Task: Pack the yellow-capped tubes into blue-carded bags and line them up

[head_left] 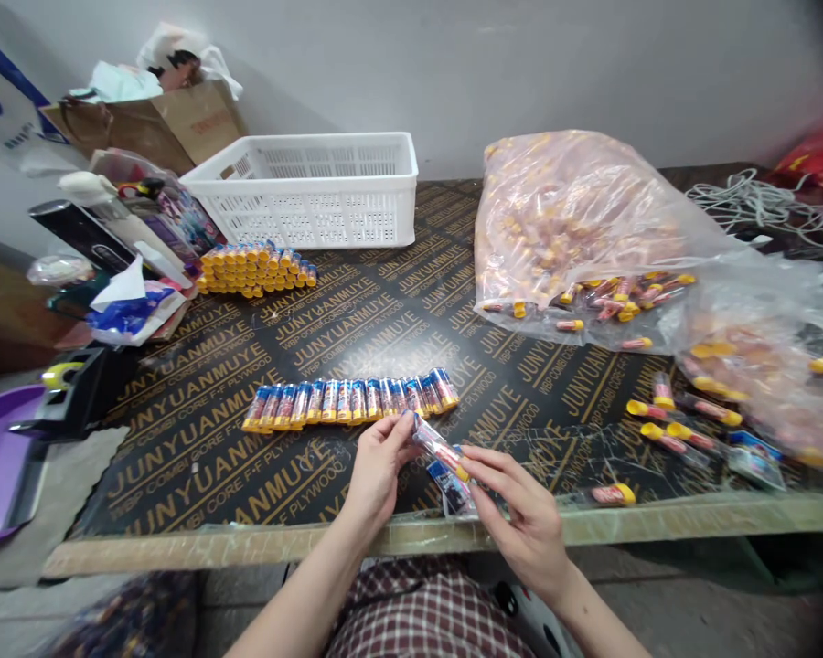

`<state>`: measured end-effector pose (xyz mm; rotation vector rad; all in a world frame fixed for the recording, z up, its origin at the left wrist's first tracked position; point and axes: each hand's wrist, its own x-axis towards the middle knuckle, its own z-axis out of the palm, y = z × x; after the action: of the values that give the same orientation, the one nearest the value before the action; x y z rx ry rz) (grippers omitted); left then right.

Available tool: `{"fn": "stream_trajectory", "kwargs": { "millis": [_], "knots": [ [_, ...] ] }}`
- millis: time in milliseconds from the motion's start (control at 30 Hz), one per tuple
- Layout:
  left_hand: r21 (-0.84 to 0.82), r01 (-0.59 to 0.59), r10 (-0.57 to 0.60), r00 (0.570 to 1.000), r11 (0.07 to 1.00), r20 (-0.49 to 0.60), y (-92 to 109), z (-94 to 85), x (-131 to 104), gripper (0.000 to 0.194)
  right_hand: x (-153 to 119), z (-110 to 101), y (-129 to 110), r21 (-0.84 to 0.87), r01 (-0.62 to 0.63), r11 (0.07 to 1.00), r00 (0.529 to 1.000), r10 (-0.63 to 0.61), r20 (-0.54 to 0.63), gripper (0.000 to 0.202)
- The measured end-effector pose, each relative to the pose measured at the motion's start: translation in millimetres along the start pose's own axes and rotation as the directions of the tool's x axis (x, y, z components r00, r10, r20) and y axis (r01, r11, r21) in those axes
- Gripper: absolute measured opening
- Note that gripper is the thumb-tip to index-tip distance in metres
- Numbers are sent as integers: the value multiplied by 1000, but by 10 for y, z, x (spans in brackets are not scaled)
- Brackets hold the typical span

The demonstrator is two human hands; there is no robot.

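Note:
Between my two hands is a small clear tube (443, 450) with red printing and a yellow cap, tilted over the front of the table. The fingers of my left hand (377, 461) pinch its upper, blue end. My right hand (518, 507) grips the tube near the yellow cap. Under it lies a small blue printed packet (451, 484), partly covered by the tube and fingers. Just beyond my left hand, a row of blue-and-yellow tubes (347, 400) lies side by side. Loose yellow-capped tubes (672, 437) are scattered to the right.
A white plastic basket (329, 206) stands at the back, with stacked tubes (253, 270) before it. Large clear bags (569, 210) of tubes fill the right side. Bottles (89, 238), a paper bag (198, 123) and a purple dustpan (4, 457) are on the left. Cable (761, 206) lies back right.

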<state>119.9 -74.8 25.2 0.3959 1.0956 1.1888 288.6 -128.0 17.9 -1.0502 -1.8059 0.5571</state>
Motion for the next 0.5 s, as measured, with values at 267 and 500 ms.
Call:
{"fn": "stream_trajectory", "kwargs": {
  "millis": [267, 500],
  "knots": [
    [174, 151, -193, 948, 973, 254, -47, 6, -105, 39, 55, -11, 77, -45, -22, 999, 996, 26, 81, 71],
    [287, 211, -299, 903, 935, 309, -135, 12, -183, 35, 99, -55, 96, 125, -48, 991, 949, 6, 317, 85]
  ]
}}
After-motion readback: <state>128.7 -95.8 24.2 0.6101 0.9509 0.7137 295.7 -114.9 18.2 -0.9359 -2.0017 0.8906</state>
